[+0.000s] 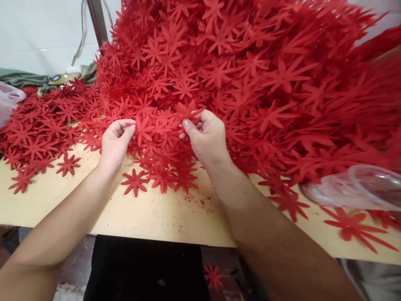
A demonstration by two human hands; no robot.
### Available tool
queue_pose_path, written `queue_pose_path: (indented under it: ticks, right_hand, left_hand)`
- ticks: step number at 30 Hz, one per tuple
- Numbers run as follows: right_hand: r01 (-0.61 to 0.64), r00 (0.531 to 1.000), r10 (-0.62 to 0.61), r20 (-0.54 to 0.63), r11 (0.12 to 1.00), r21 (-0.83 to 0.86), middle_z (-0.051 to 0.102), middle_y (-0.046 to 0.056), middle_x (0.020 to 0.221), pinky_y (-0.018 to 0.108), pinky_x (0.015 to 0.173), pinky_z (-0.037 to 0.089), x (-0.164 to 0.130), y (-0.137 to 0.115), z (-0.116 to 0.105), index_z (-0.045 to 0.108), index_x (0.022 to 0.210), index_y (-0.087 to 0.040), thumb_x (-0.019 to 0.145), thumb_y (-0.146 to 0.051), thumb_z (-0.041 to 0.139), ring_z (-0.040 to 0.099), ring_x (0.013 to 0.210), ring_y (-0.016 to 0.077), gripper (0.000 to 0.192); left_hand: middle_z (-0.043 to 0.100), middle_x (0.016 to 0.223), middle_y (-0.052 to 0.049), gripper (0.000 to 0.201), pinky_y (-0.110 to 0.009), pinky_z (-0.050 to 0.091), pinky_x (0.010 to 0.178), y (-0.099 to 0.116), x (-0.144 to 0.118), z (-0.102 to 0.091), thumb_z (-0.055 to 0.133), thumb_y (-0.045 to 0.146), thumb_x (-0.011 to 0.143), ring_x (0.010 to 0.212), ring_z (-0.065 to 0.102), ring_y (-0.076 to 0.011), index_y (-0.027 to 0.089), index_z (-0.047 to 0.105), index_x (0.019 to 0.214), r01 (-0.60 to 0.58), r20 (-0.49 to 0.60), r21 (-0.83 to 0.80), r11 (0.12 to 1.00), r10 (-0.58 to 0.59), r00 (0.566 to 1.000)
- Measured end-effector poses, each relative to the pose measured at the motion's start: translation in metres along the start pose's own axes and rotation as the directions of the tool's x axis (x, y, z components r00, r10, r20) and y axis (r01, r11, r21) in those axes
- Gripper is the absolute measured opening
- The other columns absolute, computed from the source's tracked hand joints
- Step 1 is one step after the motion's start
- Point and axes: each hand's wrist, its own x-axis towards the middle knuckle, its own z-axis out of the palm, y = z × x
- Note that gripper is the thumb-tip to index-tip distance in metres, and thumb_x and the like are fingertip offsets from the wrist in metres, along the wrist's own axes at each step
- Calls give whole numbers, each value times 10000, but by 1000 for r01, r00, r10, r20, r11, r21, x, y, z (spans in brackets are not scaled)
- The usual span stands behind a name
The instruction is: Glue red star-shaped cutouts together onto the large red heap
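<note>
Between thumb and fingers, my left hand (115,142) pinches one petal of a red flower-shaped cutout (144,128). My right hand (205,136) is closed on another red cutout (188,110), its thumb pressed over the petals; whether it holds one layer or several I cannot tell. Both hands are a little above the table, in front of a tall heap of the same red cutouts (219,75). Below and between the hands, more cutouts lie spread, one of them a single flat flower (135,182) near my left forearm.
The pale tabletop (150,217) carries red crumbs near its front edge. A clear plastic cup (354,188) lies on its side at the right. At the far left are a plastic bag (9,100) and green cloth (25,78). One cutout (213,276) lies below the table edge.
</note>
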Motion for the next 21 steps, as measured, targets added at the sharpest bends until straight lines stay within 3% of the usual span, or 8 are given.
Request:
queue_pose_path:
  ticks: [4, 7, 10, 13, 16, 18, 21]
  right_hand:
    - [28, 999, -29, -25, 997, -66, 512, -38, 623, 251, 532, 424, -2, -7, 2, 473, 755, -212, 793, -195, 553, 484, 528, 78, 91]
    - [52, 995, -63, -78, 989, -135, 469, -44, 568, 254, 524, 386, -1, -10, 2, 451, 669, -205, 789, -172, 544, 431, 508, 74, 156]
    - [63, 991, -84, -104, 980, -190, 430, -53, 544, 251, 496, 343, 1, -6, 0, 443, 660, -204, 782, -161, 543, 384, 487, 71, 164]
    - [72, 990, -97, -106, 972, -224, 404, -57, 542, 256, 480, 336, 4, -1, -2, 444, 699, -209, 804, -194, 520, 365, 474, 78, 130]
    - [95, 986, -129, -109, 957, -273, 421, -42, 572, 290, 528, 415, 6, 5, -4, 477, 769, -207, 843, -259, 478, 408, 501, 99, 90]
    - [136, 979, -178, -97, 932, -337, 492, -8, 657, 340, 647, 484, 8, 9, -6, 531, 863, -194, 847, -290, 479, 495, 603, 130, 111]
    - [205, 964, -259, -62, 869, -451, 567, 79, 909, 425, 870, 482, 10, 12, -9, 570, 1058, -167, 818, -331, 538, 574, 895, 207, 292]
  left_hand:
    - [652, 913, -25, 264, -228, 499, 741, -6, 1, 0, 713, 226, 685, 779, 596, -102, 176, 618, 927, -78, 7, 116, 990, 78, 997]
    - [607, 1150, -67, 365, -280, 491, 858, -8, 7, -8, 686, 206, 703, 947, 593, -141, 191, 585, 1053, -115, -39, 243, 963, 128, 991]
    - [577, 1202, -78, 381, -302, 488, 878, -1, 9, -20, 654, 213, 725, 992, 579, -159, 193, 570, 1096, -130, -22, 355, 926, 148, 989]
    - [604, 1121, -75, 323, -318, 493, 869, 14, -5, -32, 632, 279, 757, 988, 576, -175, 187, 597, 1064, -220, 115, 477, 851, 188, 975]
    - [614, 1039, -71, 311, -364, 460, 939, 32, -32, -42, 644, 363, 767, 1006, 568, -196, 195, 636, 1029, -387, 330, 647, 657, 216, 919]
    - [605, 1060, -81, 378, -394, 446, 962, 40, -53, -49, 657, 409, 759, 1039, 559, -214, 203, 632, 1076, -468, 482, 712, 524, 120, 868]
    - [570, 1176, -116, 524, -445, 434, 991, 44, -76, -56, 673, 480, 728, 1124, 534, -261, 200, 603, 1165, -489, 587, 759, 430, -128, 799]
